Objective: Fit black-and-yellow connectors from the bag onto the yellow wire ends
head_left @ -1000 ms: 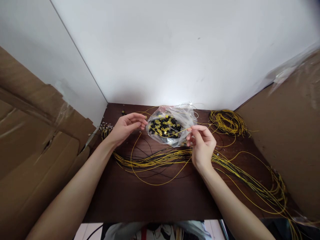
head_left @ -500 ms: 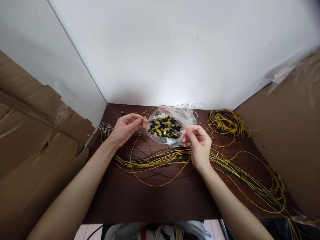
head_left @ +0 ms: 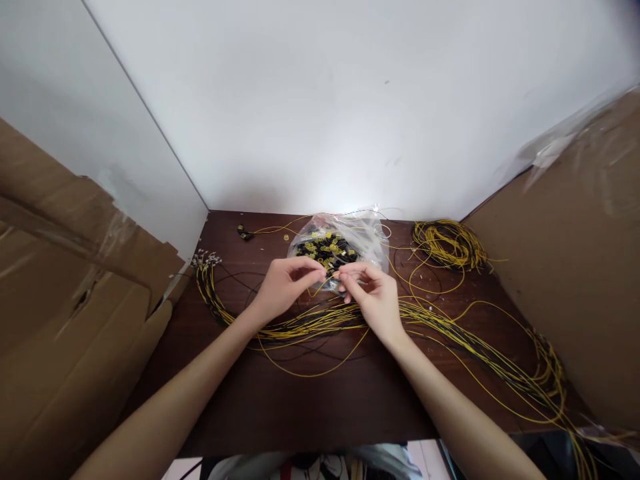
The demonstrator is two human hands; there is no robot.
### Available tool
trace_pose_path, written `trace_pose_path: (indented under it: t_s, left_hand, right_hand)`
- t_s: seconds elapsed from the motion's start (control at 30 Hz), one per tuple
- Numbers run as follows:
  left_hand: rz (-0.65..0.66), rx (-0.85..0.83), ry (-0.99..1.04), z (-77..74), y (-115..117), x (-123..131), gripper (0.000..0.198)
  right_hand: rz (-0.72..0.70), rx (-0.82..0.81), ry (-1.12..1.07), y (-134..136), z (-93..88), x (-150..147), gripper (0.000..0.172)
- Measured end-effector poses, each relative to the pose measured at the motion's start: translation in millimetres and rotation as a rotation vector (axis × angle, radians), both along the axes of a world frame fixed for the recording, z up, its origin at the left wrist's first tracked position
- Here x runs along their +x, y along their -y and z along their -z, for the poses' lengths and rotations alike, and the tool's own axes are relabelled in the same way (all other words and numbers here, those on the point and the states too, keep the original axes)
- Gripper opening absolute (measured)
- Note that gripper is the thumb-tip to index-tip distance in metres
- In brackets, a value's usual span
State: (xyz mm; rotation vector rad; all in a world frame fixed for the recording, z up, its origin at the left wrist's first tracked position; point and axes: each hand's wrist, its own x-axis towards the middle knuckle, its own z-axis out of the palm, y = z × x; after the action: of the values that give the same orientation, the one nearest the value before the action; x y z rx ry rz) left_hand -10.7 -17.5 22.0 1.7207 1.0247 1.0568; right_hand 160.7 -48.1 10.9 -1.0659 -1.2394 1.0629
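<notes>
My left hand point(head_left: 293, 283) and my right hand point(head_left: 371, 292) meet in front of a clear plastic bag point(head_left: 375, 247), fingertips nearly touching. Thumb and finger of the right hand pinch a thin yellow wire point(head_left: 318, 289), which shows just below the fingertips. The left hand is closed in a pinch too, but what sits in it is too small to tell. Inside the open bag lie many small black and yellow plastic parts point(head_left: 327, 247). Under both wrists a long bundle of yellow and black wires point(head_left: 310, 327) runs across the brown table point(head_left: 300, 413).
A coil of yellow and black wire point(head_left: 450, 245) rests at the back right. White wire ends point(head_left: 206, 258) gather at the left. Black connectors point(head_left: 244, 233) and a loose yellow piece point(head_left: 287, 237) lie near the back wall. Cardboard point(head_left: 70, 320) stands at both sides.
My left hand has come right and slightly down, from beside the bag to the right hand's fingertips. My right hand has shifted a little left. Both now cover the bag's near edge.
</notes>
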Motion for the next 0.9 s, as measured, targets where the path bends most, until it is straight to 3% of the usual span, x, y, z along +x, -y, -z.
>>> trace_pose_path:
  t_s: [0.13, 0.3, 0.5, 0.73, 0.9]
  left_hand:
    - [0.037, 0.093, -0.138, -2.4, 10.5, 9.1, 0.017]
    - [0.002, 0.163, -0.153, -1.4, 14.5, 12.6, 0.014]
    - [-0.018, 0.051, -0.037, 0.1, 8.9, 8.3, 0.013]
    - [-0.398, 0.043, 0.261, -7.9, -10.4, -12.5, 0.012]
    - [-0.570, -0.012, 0.523, -10.8, -22.9, -28.0, 0.014]
  right_hand:
    - [0.013, 0.024, 0.028, 2.0, 1.3, -0.7, 0.013]
    - [0.006, 0.050, 0.046, 3.0, -0.2, -0.4, 0.011]
    - [-0.068, 0.005, 0.093, 0.8, -3.5, 4.0, 0.019]
    - [-0.255, -0.135, 0.056, -6.1, -15.6, 18.2, 0.020]
    - [-0.341, -0.202, 0.130, -8.3, -21.6, 33.1, 0.022]
